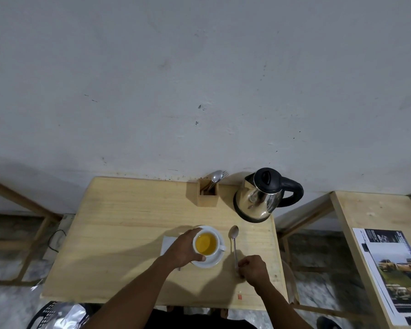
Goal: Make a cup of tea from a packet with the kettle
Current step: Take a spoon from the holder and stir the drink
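Cup [206, 244] on saucer [217, 258]; spoon [234, 246] just right of saucer; kettle [259, 198] behind-right of saucer; cutlery holder [208, 195] behind saucer, left of kettle; napkin [167, 243] left, partly under saucer

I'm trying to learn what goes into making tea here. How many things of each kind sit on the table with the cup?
Kettle: 1
Cup of tea: 1
Saucer: 1
Loose spoon: 1
Wooden cutlery holder: 1
White napkin: 1
Total: 6, not counting the cutlery inside the holder, which I cannot count.
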